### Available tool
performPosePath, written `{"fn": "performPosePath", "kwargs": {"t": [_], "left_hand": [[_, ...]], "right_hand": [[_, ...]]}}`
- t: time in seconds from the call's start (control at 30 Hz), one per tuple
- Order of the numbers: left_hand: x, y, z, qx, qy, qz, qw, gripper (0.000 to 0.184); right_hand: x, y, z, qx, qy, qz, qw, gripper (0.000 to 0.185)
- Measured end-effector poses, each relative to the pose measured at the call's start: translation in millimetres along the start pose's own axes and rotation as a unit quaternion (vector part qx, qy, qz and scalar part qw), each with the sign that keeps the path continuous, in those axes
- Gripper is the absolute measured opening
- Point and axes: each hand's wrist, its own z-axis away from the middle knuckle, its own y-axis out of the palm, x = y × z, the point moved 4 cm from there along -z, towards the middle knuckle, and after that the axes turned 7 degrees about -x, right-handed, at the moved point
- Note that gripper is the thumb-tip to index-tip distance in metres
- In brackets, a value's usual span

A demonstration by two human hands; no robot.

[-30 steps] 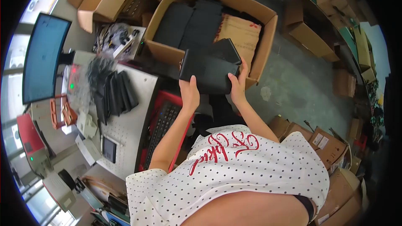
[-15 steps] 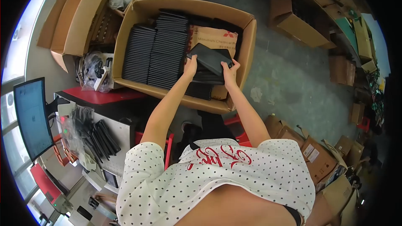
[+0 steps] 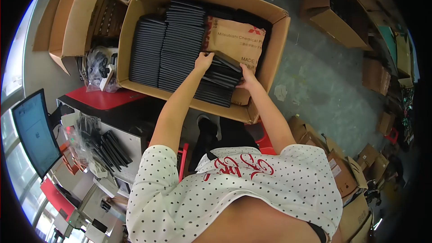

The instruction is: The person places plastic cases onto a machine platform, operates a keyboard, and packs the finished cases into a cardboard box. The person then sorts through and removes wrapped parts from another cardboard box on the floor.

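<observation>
Black case (image 3: pixel 227 61) is inside the big cardboard box (image 3: pixel 276 51), tilted, at the top of the short stack (image 3: pixel 215 91); can't tell if its underside touches. Left hand (image 3: pixel 204 60) pinches its left end, narrow grip. Right hand (image 3: pixel 247 77) has the right end, thumb up on the edge, fingers partly hidden.

Box: plain brown corrugated walls, open top. Contents: two long columns of thin, flat black cases, left column (image 3: pixel 148 51) and middle column (image 3: pixel 182 45), packed face to face, edges making a ribbed pattern. Right of them, brown printed paper (image 3: pixel 236 40), creased, red and dark lettering, showing at both ends of the short stack.

Left of box: another open carton (image 3: pixel 67 24), plus clear crinkly plastic (image 3: pixel 96 69) around dark items. Grey bench (image 3: pixel 138 146) carries a leaning row of dark flat pieces (image 3: pixel 114 149).
</observation>
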Motion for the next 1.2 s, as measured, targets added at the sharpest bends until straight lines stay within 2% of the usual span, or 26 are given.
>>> {"fn": "performPosePath", "kwargs": {"t": [0.07,0.17,0.27,0.3,0.33,0.37,0.4,0.43,0.47,0.5,0.53,0.57,0.6,0.63,0.7,0.73,0.8,0.83,0.9,0.93,0.97,1.0,1.1,1.17,1.2], "left_hand": [[-2.4,-3.9,9.1,-0.007,0.031,-0.068,0.997,0.055],[-18.1,-14.6,19.7,-0.041,0.080,-0.253,0.963,0.058],[-18.6,-20.8,16.1,-0.086,0.133,-0.248,0.956,0.058],[-23.0,-22.6,24.2,-0.091,0.153,-0.273,0.946,0.053],[-31.4,-22.2,33.2,-0.092,0.201,-0.314,0.923,0.045],[-35.9,-19.0,41.1,-0.112,0.251,-0.382,0.882,0.038],[-27.5,-11.6,38.7,-0.198,0.396,-0.417,0.794,0.031],[-41.0,-13.5,52.2,-0.220,0.452,-0.404,0.764,0.029],[-48.1,-12.3,59.2,-0.243,0.476,-0.422,0.733,0.031],[-44.9,-6.0,48.4,-0.190,0.456,-0.465,0.735,0.036],[-51.8,-5.6,47.5,-0.160,0.499,-0.430,0.736,0.038],[-57.6,-1.8,48.4,-0.135,0.543,-0.388,0.733,0.039],[-62.0,0.0,47.0,-0.110,0.580,-0.347,0.728,0.040],[-57.1,5.7,36.5,-0.062,0.543,-0.334,0.768,0.039],[-32.3,21.4,18.8,0.046,0.453,-0.307,0.836,0.039],[-28.7,21.4,21.6,0.031,0.469,-0.295,0.832,0.040],[-27.9,21.4,21.8,-0.006,0.500,-0.267,0.824,0.040],[-26.9,18.7,23.6,-0.054,0.521,-0.263,0.810,0.042],[-27.2,14.8,35.9,-0.147,0.558,-0.255,0.776,0.044],[-35.1,12.7,49.1,-0.205,0.543,-0.293,0.760,0.047],[-30.2,14.8,48.9,-0.237,0.495,-0.300,0.781,0.050],[-28.1,16.4,46.8,-0.236,0.473,-0.300,0.794,0.051],[-19.5,9.7,44.0,-0.258,0.440,-0.291,0.809,0.053],[-31.1,7.0,56.7,-0.210,0.490,-0.311,0.787,0.052],[-33.4,6.6,62.9,-0.181,0.523,-0.321,0.769,0.052]], "right_hand": [[10.3,-2.5,5.0,0.002,0.054,0.046,0.997,0.076],[25.8,-16.1,-20.8,-0.039,0.020,0.151,0.988,0.084],[37.4,-21.1,-44.3,-0.169,-0.218,0.254,0.927,0.083],[33.2,-21.2,-63.3,-0.269,-0.328,0.343,0.838,0.074],[38.1,-16.3,-55.4,-0.320,-0.391,0.362,0.783,0.053],[35.2,-17.4,-77.5,-0.313,-0.458,0.306,0.774,0.035],[44.0,-11.6,-71.0,-0.205,-0.475,0.316,0.795,0.026],[41.5,-5.3,-86.0,-0.162,-0.422,0.396,0.799,0.027],[44.0,2.6,-64.0,-0.178,-0.422,0.421,0.783,0.031],[42.5,14.7,-70.9,-0.020,-0.421,0.434,0.796,0.039],[59.0,20.4,-14.2,0.041,-0.436,0.430,0.790,0.044],[44.6,26.8,-44.0,0.064,-0.416,0.374,0.827,0.041],[43.8,30.3,-37.6,0.052,-0.415,0.378,0.826,0.037],[44.1,32.6,-30.6,0.043,-0.413,0.384,0.825,0.034],[39.5,24.4,-41.8,-0.047,-0.423,0.308,0.851,0.036],[41.7,18.2,-38.8,-0.063,-0.380,0.216,0.897,0.035],[46.0,3.1,-22.0,-0.206,-0.366,0.237,0.876,0.033],[43.0,-0.1,-15.7,-0.274,-0.355,0.244,0.860,0.032],[1.9,4.0,-80.8,-0.292,-0.256,0.182,0.903,0.045],[2.5,10.8,-48.0,-0.137,-0.145,0.112,0.973,0.047],[-7.8,28.8,-63.4,-0.115,-0.223,0.115,0.961,0.052],[9.4,36.4,10.8,-0.254,-0.145,0.231,0.928,0.059],[-3.0,36.1,-5.2,-0.243,-0.135,0.165,0.946,0.064],[-4.6,35.5,-22.9,-0.229,-0.135,0.130,0.955,0.067],[10.1,29.7,14.7,-0.284,-0.136,0.188,0.930,0.064]]}}
